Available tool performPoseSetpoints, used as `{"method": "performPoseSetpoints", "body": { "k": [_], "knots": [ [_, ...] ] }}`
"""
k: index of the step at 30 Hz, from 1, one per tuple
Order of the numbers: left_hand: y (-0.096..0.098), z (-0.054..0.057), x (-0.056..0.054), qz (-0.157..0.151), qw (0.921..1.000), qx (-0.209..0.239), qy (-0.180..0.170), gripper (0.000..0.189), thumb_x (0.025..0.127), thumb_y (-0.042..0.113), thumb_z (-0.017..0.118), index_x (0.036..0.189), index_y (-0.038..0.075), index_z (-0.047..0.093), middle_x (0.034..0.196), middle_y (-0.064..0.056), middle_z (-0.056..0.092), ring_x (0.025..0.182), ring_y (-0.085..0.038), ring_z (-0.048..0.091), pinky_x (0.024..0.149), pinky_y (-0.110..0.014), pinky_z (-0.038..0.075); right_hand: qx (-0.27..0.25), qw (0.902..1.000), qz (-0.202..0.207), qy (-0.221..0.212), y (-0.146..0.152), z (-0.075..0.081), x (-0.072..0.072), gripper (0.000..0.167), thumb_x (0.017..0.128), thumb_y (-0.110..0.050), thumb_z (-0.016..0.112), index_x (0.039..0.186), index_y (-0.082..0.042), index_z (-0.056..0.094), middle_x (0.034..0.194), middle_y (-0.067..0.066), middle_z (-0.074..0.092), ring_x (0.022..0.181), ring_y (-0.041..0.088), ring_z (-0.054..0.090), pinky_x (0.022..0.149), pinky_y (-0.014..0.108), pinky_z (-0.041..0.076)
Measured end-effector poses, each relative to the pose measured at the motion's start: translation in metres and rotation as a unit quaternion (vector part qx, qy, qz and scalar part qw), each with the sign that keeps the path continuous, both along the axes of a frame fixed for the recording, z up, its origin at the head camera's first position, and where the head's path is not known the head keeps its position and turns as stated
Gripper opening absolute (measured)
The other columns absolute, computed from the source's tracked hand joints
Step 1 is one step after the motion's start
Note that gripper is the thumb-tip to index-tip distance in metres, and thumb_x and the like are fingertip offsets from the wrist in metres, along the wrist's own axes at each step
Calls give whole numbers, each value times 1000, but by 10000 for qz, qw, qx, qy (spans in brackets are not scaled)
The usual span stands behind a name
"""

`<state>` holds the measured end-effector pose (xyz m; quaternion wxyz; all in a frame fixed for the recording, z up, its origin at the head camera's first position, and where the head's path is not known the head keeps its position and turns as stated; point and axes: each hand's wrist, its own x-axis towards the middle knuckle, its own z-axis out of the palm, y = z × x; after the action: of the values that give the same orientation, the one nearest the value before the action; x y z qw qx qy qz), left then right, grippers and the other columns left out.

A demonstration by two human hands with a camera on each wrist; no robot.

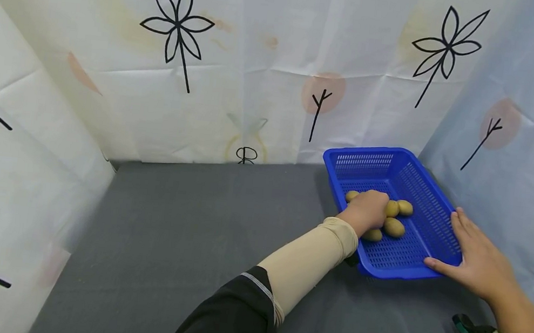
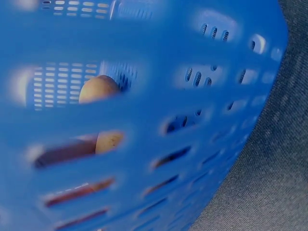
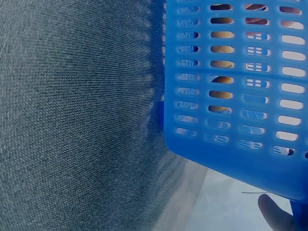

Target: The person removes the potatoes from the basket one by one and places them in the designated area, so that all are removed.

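A blue plastic basket (image 1: 423, 234) with slotted walls holds several yellow-brown potatoes (image 1: 394, 227). My left hand (image 1: 366, 209) reaches down into it over the left rim, knuckles up, among the potatoes. Its fingertips are hidden in the head view, so I cannot tell whether they grip one. Through the slots in the left wrist view, a potato (image 2: 98, 89) shows beyond the basket wall (image 2: 144, 115). At the near right corner, my right hand (image 1: 482, 259) spreads against the basket, thumb on the near rim and straight fingers along the right side. A fingertip (image 3: 274, 211) shows beside the basket in the right wrist view.
The basket stands on a dark grey cloth-covered table (image 1: 202, 225), near its back right corner. A white patterned curtain (image 1: 267, 69) hangs behind, with a bluish side curtain (image 1: 529, 178) close to the right hand. Another curtain (image 1: 18, 162) bounds the left side.
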<state>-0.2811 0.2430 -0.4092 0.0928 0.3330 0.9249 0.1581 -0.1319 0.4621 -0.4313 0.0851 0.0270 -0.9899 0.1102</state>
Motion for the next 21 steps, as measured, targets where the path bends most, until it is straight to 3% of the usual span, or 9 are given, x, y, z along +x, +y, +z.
{"method": "performPoseSetpoints", "body": {
  "k": [9, 14, 18, 21],
  "knots": [
    [-1, -1, -2, -44, 9999, -60, -147, 19, 104, 13, 65, 88, 20, 61, 83, 6, 50, 76, -11, 48, 72, -24, 39, -14, 10000, -10, 4, 0, -1, 0, 122, 86, -56, 77, 170, -2, 6, 178, 21, 2, 163, 49, 11, 107, 82, 32],
    [2, -3, -4, -176, 9989, -417, -135, 7, 105, 27, 64, 100, 23, 66, 101, 8, 59, 89, -9, 55, 83, -24, 47, -7, 10000, -23, -23, 0, -2, 1, 123, 86, -56, 77, 170, -3, 5, 178, 20, 0, 163, 48, 10, 105, 81, 33],
    [4, -3, -5, -333, 9965, -735, -234, 14, 107, 38, 62, 114, 27, 67, 116, 11, 62, 100, -8, 58, 98, -28, 48, -4, 10000, -27, -37, 0, -1, 1, 122, 87, -56, 77, 170, -2, 4, 178, 18, -3, 163, 47, 9, 106, 80, 32],
    [4, -2, -5, -393, 9957, -797, -277, 16, 108, 39, 59, 117, 29, 67, 118, 12, 63, 102, -7, 58, 102, -29, 45, -38, 10000, -27, -42, -1, 0, 1, 122, 87, -55, 77, 170, -3, 4, 178, 19, -1, 163, 48, 10, 108, 80, 31]
  ]
}}
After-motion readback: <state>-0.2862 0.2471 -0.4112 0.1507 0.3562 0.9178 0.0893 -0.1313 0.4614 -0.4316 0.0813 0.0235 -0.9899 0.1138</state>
